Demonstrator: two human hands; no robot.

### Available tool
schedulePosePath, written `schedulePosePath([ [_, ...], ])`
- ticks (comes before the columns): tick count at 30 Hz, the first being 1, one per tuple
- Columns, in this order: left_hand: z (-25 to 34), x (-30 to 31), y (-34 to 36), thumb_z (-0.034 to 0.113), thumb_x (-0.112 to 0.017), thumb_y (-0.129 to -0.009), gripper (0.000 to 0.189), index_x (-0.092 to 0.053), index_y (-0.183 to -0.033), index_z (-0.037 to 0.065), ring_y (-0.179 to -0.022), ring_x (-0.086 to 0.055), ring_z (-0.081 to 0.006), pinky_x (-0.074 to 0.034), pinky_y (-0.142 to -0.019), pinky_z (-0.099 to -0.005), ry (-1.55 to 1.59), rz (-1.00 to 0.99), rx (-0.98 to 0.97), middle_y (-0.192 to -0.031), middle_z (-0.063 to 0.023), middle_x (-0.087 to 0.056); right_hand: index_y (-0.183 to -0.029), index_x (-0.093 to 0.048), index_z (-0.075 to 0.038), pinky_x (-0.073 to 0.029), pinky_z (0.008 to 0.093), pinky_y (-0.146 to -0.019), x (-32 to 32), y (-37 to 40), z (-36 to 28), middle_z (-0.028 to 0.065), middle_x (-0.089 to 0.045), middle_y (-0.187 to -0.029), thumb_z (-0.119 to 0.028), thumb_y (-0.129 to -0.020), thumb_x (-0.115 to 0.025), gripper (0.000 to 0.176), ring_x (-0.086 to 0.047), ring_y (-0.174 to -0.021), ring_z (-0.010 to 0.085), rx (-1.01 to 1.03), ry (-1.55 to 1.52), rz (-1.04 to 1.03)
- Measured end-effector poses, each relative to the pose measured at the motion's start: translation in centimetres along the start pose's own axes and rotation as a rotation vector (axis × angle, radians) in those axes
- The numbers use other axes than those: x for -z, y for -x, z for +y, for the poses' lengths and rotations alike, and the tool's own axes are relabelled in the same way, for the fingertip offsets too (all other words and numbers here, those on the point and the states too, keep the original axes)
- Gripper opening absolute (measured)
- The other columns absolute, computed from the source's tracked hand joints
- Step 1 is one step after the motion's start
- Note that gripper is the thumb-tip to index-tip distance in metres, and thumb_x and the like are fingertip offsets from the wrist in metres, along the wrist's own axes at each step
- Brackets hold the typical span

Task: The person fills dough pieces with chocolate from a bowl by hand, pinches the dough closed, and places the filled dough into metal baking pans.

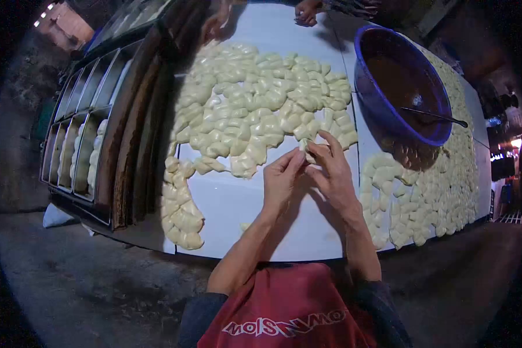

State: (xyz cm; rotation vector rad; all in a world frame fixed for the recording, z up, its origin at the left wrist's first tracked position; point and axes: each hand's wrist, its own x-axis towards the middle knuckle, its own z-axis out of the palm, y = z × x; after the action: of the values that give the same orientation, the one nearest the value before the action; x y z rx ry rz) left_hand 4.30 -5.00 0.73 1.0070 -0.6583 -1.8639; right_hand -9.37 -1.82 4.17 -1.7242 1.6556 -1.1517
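Over the white table, near the lower edge of a wide spread of pale dough pieces point(243, 104), my two hands meet. Between their fingertips is a small pale dough piece point(308, 152). My left hand point(282, 180) has its thumb and fingers pressed together against the piece's left side. My right hand point(333, 174) pinches it from the right, fingers bent. More dough pieces point(182, 209) lie in a strip at the left edge of the white table point(232, 200).
A blue basin point(361, 75) of brown liquid with a dark-handled utensil point(435, 115) stands at the right, beside more dough point(423, 203). Metal trays point(75, 136) with dough stand at the left. Another person's hand point(307, 11) is at the far edge.
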Motion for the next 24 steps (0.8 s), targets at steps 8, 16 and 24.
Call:
schedulePosePath([
  [8,0.8,1.8,-0.7,0.016,-0.074,-0.090,0.034,-0.064,-0.116,-0.003,-0.071,-0.065,-0.0195,-0.055,-0.056,-0.0333,0.046,0.003,0.004,-0.095,-0.0116,-0.066,-0.105,-0.072,0.000,-0.050,0.0290,-0.078,-3.3,-0.4,-0.3,0.0093,-0.070,-0.103,-0.014,-0.093,-0.066,0.019,-0.063,-0.089,0.0145,-0.260,-0.338,0.066],
  [16,2.4,3.5,-0.8,0.019,-0.075,-0.089,0.038,-0.059,-0.118,0.000,-0.084,-0.069,-0.0180,-0.058,-0.062,-0.0302,-0.036,-0.040,0.063,-0.097,-0.0100,-0.069,-0.125,-0.067,-0.007,-0.050,0.0291,-0.079,-2.0,0.8,-1.1,0.0095,-0.066,-0.114,-0.013,-0.089,-0.071,0.037,-0.061,-0.091,0.0143,-0.033,-0.243,-0.146],
  [24,3.3,2.9,0.7,0.022,-0.074,-0.090,0.028,-0.062,-0.109,0.006,-0.085,-0.069,-0.0140,-0.059,-0.067,-0.0260,-0.080,-0.128,0.167,-0.097,-0.0062,-0.069,-0.104,-0.066,-0.005,-0.049,0.0273,-0.081,-3.5,0.4,-1.6,0.0021,-0.063,-0.106,-0.014,-0.091,-0.072,0.017,-0.062,-0.093,0.0131,-0.458,-0.962,0.067],
])
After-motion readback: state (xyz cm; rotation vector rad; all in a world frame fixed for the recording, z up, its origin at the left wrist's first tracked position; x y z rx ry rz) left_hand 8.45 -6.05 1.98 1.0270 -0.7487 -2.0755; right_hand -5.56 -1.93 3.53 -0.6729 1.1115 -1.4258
